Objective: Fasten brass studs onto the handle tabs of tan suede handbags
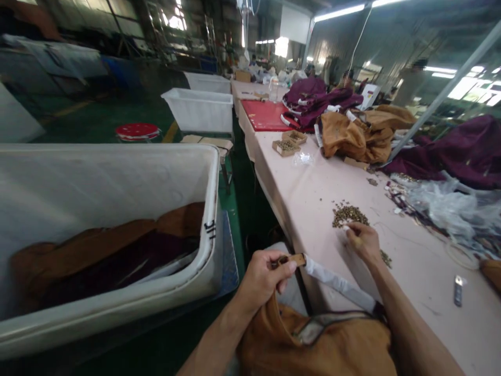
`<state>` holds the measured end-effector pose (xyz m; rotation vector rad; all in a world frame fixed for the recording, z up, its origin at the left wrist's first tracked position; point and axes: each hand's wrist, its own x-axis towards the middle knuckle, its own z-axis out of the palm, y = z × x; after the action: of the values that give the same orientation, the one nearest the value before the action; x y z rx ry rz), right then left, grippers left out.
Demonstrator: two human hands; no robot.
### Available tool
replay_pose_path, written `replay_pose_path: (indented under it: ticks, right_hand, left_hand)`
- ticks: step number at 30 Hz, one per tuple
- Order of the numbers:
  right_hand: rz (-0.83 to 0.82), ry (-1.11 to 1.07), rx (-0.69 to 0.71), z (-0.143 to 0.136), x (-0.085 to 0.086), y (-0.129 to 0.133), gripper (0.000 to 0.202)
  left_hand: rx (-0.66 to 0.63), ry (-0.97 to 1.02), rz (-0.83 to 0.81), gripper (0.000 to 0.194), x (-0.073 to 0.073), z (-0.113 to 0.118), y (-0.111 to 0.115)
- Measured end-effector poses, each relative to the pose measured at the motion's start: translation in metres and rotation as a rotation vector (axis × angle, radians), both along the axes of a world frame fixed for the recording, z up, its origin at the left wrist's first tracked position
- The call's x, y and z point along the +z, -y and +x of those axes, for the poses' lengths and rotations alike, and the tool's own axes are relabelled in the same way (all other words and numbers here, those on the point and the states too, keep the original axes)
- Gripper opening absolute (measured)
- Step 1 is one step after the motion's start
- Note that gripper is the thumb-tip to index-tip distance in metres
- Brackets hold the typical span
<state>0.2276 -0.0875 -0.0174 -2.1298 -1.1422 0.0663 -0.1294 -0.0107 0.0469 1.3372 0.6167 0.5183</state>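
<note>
My left hand [268, 277] is closed on the tan tab of a strap, thumb and fingers pinching it. From that tab a white-wrapped strap [338, 284] runs right to a brown bag [321, 344], which lies at the table's near edge with its top partly open. Just beside a pile of small brass-coloured metal pieces [350, 214], my right hand [364, 241] hovers or rests with thumb and fingertips pinched together; what they hold, if anything, is too small to name. A smaller group of the same pieces [385, 258] shows partly behind my right wrist.
A large white bin [213, 209] with brown and purple cloth stands at left. On the pink-covered table [305, 193] are small boxes of metal pieces [285, 148], purple bags [321, 99], brown bags [348, 136], clear plastic [450, 209] and a small clipper [457, 291]. People are in the background.
</note>
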Motion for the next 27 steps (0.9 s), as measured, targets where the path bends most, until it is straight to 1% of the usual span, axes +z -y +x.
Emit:
replay_pose_path:
  ticks: [2,4,9,13,18,21,24,27]
  right_hand:
    - [-0.027,-0.006,-0.062,0.008,0.002,0.007,0.046]
    - [-0.065,-0.009,-0.066,0.011,0.005,0.012,0.044]
    - [-0.17,0.0,0.039,0.004,0.013,0.022,0.037]
    - [-0.214,-0.003,0.074,0.005,0.016,0.028,0.036]
    - [-0.25,-0.026,0.105,0.005,0.012,0.027,0.034]
    - [-0.256,-0.028,0.07,0.008,0.008,0.028,0.032]
    - [-0.261,-0.037,0.018,0.016,0.004,0.032,0.032]
    - [-0.267,-0.064,-0.015,0.026,-0.001,0.035,0.041]
  left_hand:
    - [-0.006,0.005,-0.021,0.043,0.001,0.002,0.001]
    - [-0.006,0.007,-0.035,0.042,0.003,0.003,0.001]
    - [0.003,0.021,-0.047,0.04,0.003,0.004,0.0]
    - [0.017,0.032,-0.084,0.039,0.004,0.006,0.0]
    - [0.019,0.051,-0.109,0.039,-0.001,0.008,-0.001]
    - [0.01,0.051,-0.106,0.039,-0.007,0.008,-0.002]
    - [0.028,0.052,-0.112,0.039,-0.01,0.006,0.0]
    - [0.042,0.055,-0.135,0.037,-0.009,0.004,0.006]
